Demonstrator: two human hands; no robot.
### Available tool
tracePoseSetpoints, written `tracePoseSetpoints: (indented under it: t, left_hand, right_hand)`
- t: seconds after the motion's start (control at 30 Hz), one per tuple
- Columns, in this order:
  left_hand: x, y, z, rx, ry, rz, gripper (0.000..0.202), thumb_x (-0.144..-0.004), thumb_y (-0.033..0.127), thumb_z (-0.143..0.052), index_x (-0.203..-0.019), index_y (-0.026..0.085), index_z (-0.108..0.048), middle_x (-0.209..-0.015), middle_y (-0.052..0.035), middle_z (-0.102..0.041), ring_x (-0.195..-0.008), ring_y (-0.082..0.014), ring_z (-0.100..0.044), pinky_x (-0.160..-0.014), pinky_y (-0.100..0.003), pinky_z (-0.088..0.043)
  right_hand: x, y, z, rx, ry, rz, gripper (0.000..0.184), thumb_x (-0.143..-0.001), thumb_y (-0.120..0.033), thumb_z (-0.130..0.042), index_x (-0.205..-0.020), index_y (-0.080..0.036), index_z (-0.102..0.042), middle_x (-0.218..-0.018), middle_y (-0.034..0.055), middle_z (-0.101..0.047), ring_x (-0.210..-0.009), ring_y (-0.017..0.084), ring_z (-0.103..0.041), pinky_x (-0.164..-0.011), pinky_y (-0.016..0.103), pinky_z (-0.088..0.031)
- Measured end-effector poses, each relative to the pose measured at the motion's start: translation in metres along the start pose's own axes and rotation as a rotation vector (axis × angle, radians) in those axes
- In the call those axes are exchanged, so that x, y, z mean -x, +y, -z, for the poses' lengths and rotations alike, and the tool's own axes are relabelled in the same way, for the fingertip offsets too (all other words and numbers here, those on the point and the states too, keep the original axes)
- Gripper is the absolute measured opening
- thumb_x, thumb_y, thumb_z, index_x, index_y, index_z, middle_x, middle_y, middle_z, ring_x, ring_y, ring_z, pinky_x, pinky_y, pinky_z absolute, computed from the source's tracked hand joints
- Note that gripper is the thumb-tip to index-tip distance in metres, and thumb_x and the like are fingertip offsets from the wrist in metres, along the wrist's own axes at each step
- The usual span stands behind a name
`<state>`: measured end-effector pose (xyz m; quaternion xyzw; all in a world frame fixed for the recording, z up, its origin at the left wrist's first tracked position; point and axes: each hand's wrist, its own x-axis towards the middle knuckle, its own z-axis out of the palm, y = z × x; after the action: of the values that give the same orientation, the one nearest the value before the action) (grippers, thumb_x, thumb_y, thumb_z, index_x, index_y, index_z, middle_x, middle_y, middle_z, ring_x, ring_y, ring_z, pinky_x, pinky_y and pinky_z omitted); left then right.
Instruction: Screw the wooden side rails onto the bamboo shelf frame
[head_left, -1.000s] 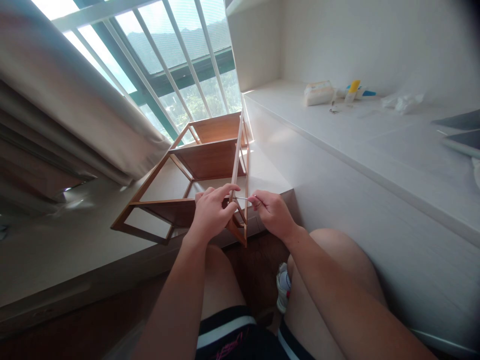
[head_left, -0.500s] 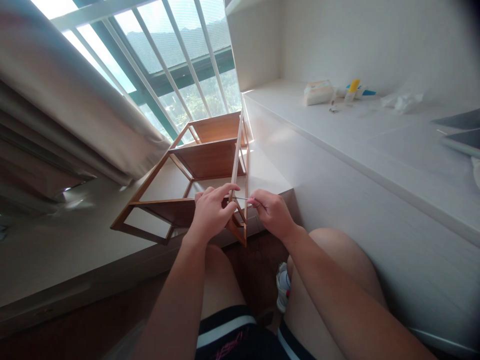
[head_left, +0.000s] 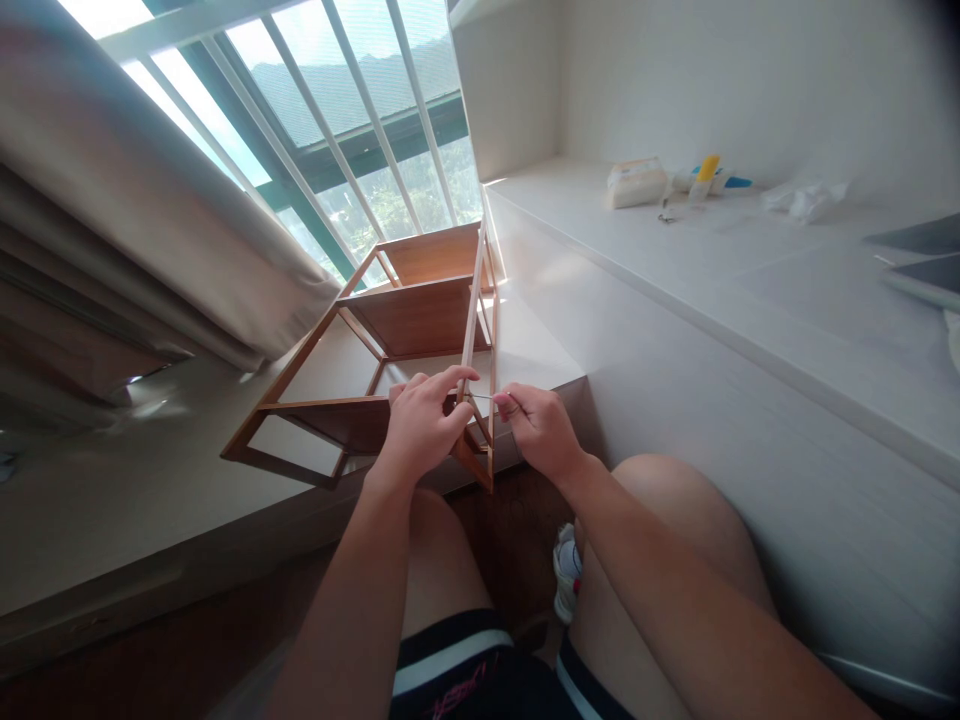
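Observation:
A brown wooden shelf rack leans at a slant in front of me, its several boards joined by thin posts. My left hand is closed around the post at the end of the lowest visible board, thumb and forefinger on either side of the joint. Pinched in the fingers of my right hand is a thin metal rod, like a hex key. Its tip points left into the post beside my left fingertips. The rod's other end is hidden in my right hand.
A white counter runs along the right, bearing a tissue pack, a yellow-capped bottle, crumpled plastic and a dark flat device. Behind the rack is a barred window; a curtain hangs left. My knees flank the work.
My right hand has turned slightly and shifted a little, its fingers rolling on the thin rod. My left hand and the rack stay in place.

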<state>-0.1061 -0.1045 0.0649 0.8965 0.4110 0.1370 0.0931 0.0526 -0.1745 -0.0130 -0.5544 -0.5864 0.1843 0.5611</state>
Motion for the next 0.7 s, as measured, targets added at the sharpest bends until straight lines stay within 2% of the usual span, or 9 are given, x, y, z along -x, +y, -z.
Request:
tracePoseSetpoints:
  t: [0.33,0.57,0.7]
  left_hand:
    - [0.0007,0.0023,-0.0002,-0.003,-0.014,0.010,0.033,-0.086,0.031,-0.048,-0.115,0.034,-0.064,-0.099,0.0022,-0.072,-0.096,-0.0238,-0.058,-0.092,-0.040,-0.031]
    - [0.0005,-0.0006,-0.0011,-0.004,-0.003,0.000,0.033,-0.086,0.030,-0.049,-0.115,0.035,-0.064,-0.096,0.0031,-0.072,-0.095,-0.0230,-0.058,-0.092,-0.040,-0.031]
    - [0.0006,0.0004,-0.0007,0.003,-0.002,0.003,0.033,-0.086,0.030,-0.049,-0.115,0.035,-0.064,-0.096,0.0032,-0.072,-0.095,-0.0230,-0.058,-0.092,-0.040,-0.031]
  right_hand:
    - [0.0006,-0.0044,-0.0025,-0.107,0.012,-0.099,0.047,-0.101,-0.045,-0.045,-0.061,-0.020,-0.048,-0.056,-0.0012,-0.049,-0.055,0.014,-0.044,-0.060,0.030,-0.034]
    - [-0.0013,-0.0060,-0.0075,-0.432,-0.014,-0.265,0.054,-0.099,-0.052,-0.046,-0.055,-0.020,-0.051,-0.047,-0.0018,-0.049,-0.047,0.013,-0.046,-0.053,0.029,-0.037]
    - [-0.0016,-0.0048,-0.0083,-0.382,-0.007,-0.264,0.054,-0.099,-0.052,-0.046,-0.056,-0.020,-0.051,-0.048,-0.0017,-0.051,-0.048,0.013,-0.047,-0.055,0.029,-0.038]
